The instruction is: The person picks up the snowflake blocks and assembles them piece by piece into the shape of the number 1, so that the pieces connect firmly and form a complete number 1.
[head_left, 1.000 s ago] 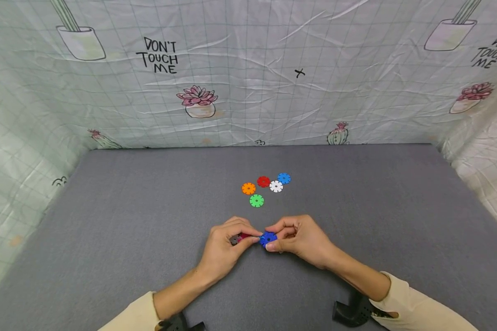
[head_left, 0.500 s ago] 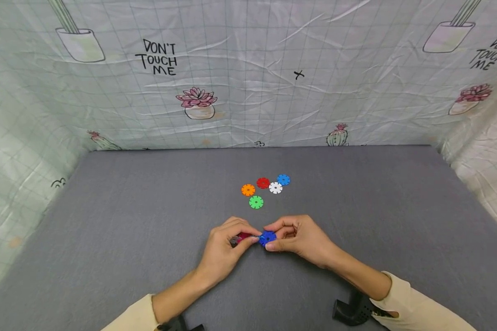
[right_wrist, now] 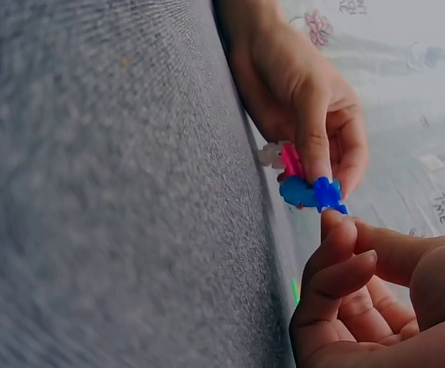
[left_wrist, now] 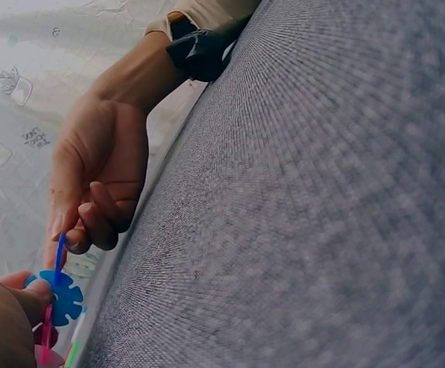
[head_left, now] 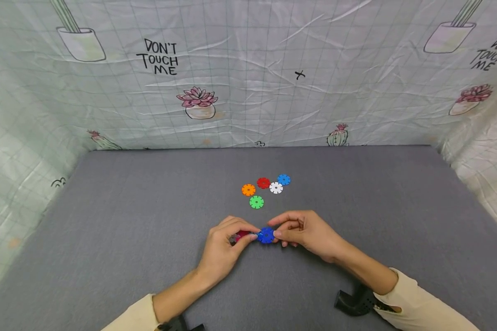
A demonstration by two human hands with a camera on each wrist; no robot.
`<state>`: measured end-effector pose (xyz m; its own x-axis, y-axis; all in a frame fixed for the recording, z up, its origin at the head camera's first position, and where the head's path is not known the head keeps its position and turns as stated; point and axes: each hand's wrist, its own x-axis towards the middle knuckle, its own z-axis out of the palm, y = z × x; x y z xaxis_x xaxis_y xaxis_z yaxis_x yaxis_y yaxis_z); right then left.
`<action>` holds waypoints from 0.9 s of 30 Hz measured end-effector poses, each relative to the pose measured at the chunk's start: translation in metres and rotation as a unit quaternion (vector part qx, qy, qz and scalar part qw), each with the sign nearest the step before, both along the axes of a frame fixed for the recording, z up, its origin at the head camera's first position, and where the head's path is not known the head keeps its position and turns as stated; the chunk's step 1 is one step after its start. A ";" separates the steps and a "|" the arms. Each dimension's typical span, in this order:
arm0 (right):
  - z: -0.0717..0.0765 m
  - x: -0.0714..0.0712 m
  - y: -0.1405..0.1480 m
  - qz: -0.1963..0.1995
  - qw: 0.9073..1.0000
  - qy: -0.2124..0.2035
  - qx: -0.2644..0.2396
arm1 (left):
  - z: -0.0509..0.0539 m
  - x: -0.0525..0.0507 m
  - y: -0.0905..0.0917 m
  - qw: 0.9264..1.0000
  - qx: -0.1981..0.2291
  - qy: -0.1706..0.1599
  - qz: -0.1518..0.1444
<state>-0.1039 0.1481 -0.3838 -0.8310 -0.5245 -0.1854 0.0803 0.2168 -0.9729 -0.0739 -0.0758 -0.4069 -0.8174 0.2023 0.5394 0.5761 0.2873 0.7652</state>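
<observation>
My left hand point(head_left: 221, 243) pinches a joined row of notched plastic discs between thumb and fingers. In the right wrist view the row shows a pale disc point(right_wrist: 270, 156), a pink disc point(right_wrist: 291, 161), a light blue disc point(right_wrist: 298, 192) and a dark blue disc point(right_wrist: 327, 195) at the end. The dark blue disc stands crosswise to the light blue one, slotted into it. My right hand point(head_left: 310, 234) pinches the dark blue disc's right edge with the thumb and a finger behind it. Its index finger reaches out above the disc. The left fingers partly cover the pink and pale discs.
Beyond the hands, loose notched discs lie flat on the grey table point(head_left: 149, 207): green point(head_left: 256, 202), orange point(head_left: 248, 190), red point(head_left: 263, 183), white point(head_left: 276, 187) and blue point(head_left: 284, 179). A printed cloth point(head_left: 252, 92) hangs behind and at both sides.
My right hand has shifted slightly right and away from me, its thumb now at the dark blue disc's right edge and its index finger off it. The left hand has barely moved.
</observation>
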 end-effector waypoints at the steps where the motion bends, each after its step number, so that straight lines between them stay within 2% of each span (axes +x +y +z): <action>1: -0.001 0.000 0.000 -0.003 1.000 -0.005 -0.004 | -0.004 -0.001 0.000 1.000 -0.001 0.001 -0.001; 4: -0.003 0.001 -0.001 -0.010 1.000 -0.015 -0.013 | -0.011 -0.003 -0.002 1.000 -0.004 0.004 -0.003; 10: -0.004 0.004 -0.005 -0.027 0.999 -0.018 -0.023 | -0.013 -0.004 -0.003 1.000 -0.015 0.015 -0.014; 20: -0.006 0.011 -0.013 -0.055 0.997 -0.029 -0.042 | -0.012 -0.006 -0.006 0.993 -0.081 0.089 -0.010; 27: -0.007 0.013 -0.015 -0.059 0.997 -0.020 -0.041 | -0.012 -0.007 -0.006 0.987 -0.098 0.126 -0.003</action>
<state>-0.0905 0.1334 -0.3907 -0.8805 -0.4384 -0.1803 0.1395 0.1240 -0.9824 -0.0806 -0.0821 -0.4187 -0.6601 0.3271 0.6762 0.7437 0.4108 0.5273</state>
